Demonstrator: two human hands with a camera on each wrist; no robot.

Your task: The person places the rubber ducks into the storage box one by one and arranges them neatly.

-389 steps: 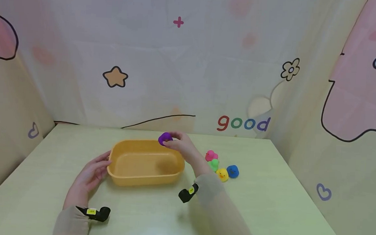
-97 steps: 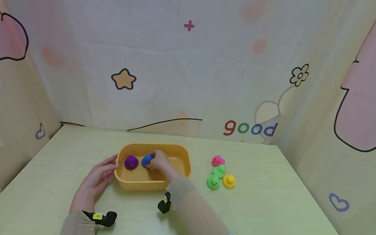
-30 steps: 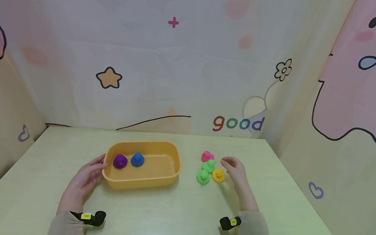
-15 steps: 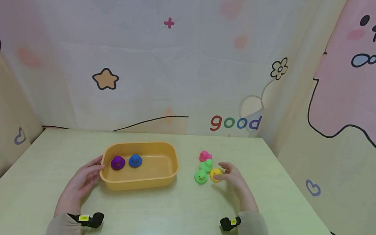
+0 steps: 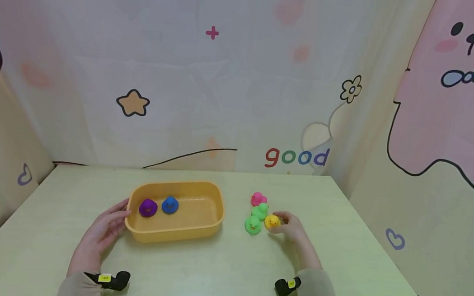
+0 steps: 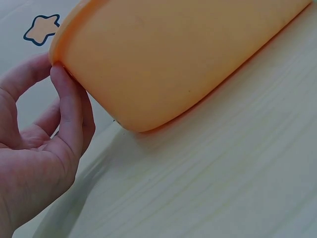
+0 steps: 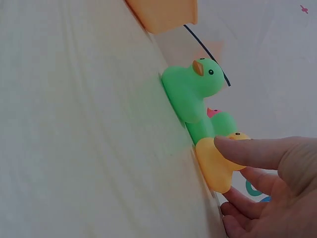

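Yellow duck [image 5: 272,221]: upright on the desk [image 5: 196,277], right of its middle, closer to the right edge than the left, well short of the far edge. Beak toward the near side. Against or just beside the farther green duck [image 5: 260,211]; cannot tell which.

Right hand [image 5: 292,226] on the duck from the right-edge side: thumb across the near face, fingers round the back, clamped lightly by the look of it. Duck's base apparently down on the desktop.

Step in hand, as judged: taking hold of the yellow duck. Next move, probably calling for a secure pinch and a straight lift, clear of the neighbours so as not to knock them.

Nearer green duck [image 5: 253,225] just left of the yellow one. Pink duck [image 5: 258,199] beyond the greens, closest of this cluster to the far edge.

Orange tray [image 5: 174,235] well apart from the cluster, slightly left of the desk's middle. Inside, toward its left end: purple duck [image 5: 148,208] and blue duck [image 5: 170,205], near each other, upright. Left hand [image 5: 103,230] at the tray's left end, thumb and fingers pinching the rim.

Behind the far edge, printed backdrop [image 5: 240,98].
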